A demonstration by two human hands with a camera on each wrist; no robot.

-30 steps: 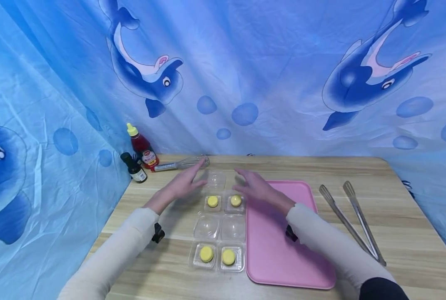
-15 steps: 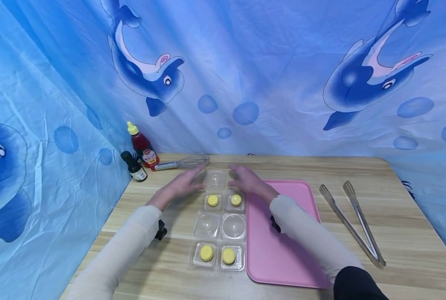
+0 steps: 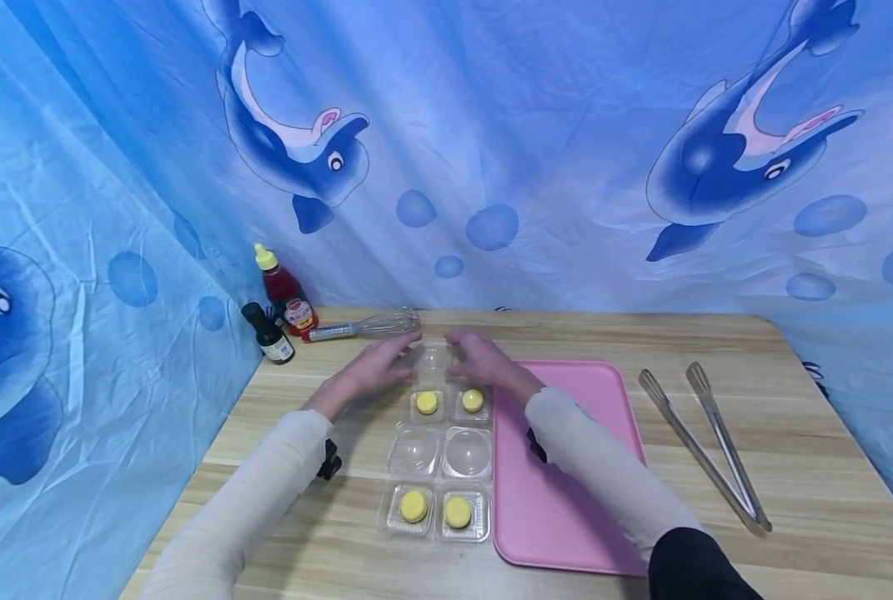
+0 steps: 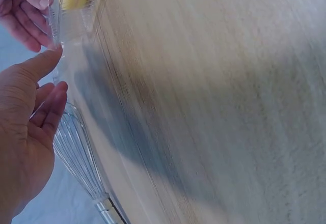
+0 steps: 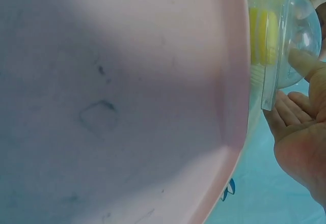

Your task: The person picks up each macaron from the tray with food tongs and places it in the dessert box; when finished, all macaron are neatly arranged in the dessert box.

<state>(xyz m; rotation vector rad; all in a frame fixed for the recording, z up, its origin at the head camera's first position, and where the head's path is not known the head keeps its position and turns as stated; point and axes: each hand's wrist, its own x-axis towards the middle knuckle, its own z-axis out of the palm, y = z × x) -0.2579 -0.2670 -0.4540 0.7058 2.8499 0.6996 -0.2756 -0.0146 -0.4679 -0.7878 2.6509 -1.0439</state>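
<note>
Several yellow macarons sit in clear plastic boxes. The back-left box holds one macaron (image 3: 427,402), and its clear lid (image 3: 434,358) lies folded back behind it. My left hand (image 3: 374,367) is at that lid's left side, thumb and fingers apart; in the left wrist view the thumb touches clear plastic. My right hand (image 3: 484,360) is at the lid's right side, fingers loosely bent. A domed cover (image 5: 300,74) sits over the back-right macaron (image 5: 263,35). In front, two macarons (image 3: 413,507) lie in open boxes, their lids (image 3: 467,452) folded back.
A pink tray (image 3: 566,500) lies right of the boxes, under my right forearm. Metal tongs (image 3: 716,454) rest farther right. At the back left are a whisk (image 3: 363,325), a red sauce bottle (image 3: 288,296) and a dark bottle (image 3: 269,335). A blue dolphin curtain (image 3: 566,167) hangs behind.
My right hand has moved left and my left hand slightly right, so both have drawn closer to the back-left lid. The boxes and macarons have stayed in place.
</note>
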